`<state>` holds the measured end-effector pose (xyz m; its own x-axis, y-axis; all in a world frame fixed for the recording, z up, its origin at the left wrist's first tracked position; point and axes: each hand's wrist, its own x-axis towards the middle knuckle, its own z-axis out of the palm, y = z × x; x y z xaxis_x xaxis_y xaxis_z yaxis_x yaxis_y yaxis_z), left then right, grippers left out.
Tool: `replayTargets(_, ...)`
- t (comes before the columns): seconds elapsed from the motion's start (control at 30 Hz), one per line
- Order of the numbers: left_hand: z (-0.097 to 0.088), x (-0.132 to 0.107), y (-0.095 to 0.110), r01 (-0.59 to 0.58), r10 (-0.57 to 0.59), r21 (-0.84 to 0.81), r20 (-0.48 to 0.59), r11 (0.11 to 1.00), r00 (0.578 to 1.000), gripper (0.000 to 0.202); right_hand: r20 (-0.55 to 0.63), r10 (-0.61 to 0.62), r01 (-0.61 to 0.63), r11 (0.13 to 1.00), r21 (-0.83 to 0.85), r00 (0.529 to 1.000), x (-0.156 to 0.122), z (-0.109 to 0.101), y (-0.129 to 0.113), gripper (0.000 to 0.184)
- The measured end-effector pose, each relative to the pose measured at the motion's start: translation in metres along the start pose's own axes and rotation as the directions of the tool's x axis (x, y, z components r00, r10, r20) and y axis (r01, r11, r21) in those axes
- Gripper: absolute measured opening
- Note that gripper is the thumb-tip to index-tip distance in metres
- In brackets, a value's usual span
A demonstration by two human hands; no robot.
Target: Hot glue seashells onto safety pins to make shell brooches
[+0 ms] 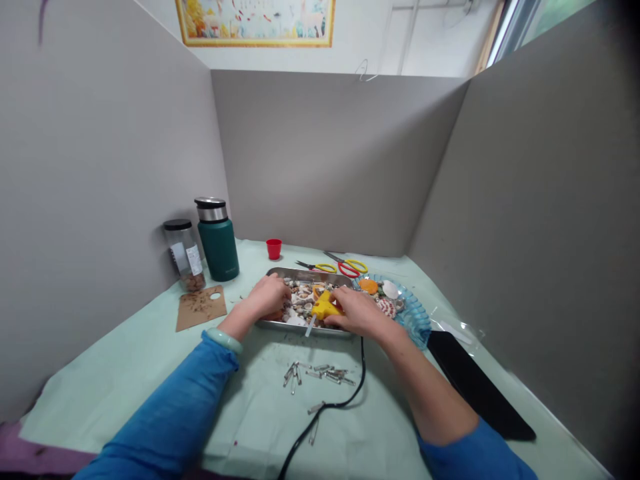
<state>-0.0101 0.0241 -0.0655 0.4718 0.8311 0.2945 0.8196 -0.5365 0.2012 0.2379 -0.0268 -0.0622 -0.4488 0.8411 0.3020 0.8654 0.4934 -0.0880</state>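
Observation:
A shallow metal tray (pixel 285 272) full of small seashells (pixel 301 295) lies in front of me. My left hand (pixel 270 295) reaches over the tray's left end, fingers curled down among the shells; whatever they pinch is hidden. My right hand (pixel 357 311) grips a yellow hot glue gun (pixel 325 305) above the tray's right part. From the gun a translucent glue stick (pixel 311 325) pokes out toward me over the tray's near rim. Its black cord (pixel 345 403) runs across the table to the front edge.
Several metal pin backs (pixel 327 373) lie before the tray. A blue plate (pixel 417 319) with shells sits right, near a black flat panel (pixel 477 383). Behind are scissors (pixel 353 267) and a red cup (pixel 273 249). A green bottle (pixel 219 247), jar (pixel 185 257) and brown card (pixel 200 310) stand left.

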Motion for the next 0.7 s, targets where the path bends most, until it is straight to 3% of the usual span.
replayTargets(0.37,0.0004,-0.0028,0.0071,0.012,-0.032,0.239,0.078,0.971,0.996,0.013,0.047,0.001,0.0,1.0,-0.013,0.999,-0.0009,-0.0043,-0.0019,0.041)
replayTargets(0.7,0.0024,-0.0016,0.0027,-0.007,-0.032,0.272,0.139,0.962,0.99,0.029,0.063,0.008,-0.007,1.0,-0.013,0.998,-0.0007,-0.0055,-0.003,0.045)
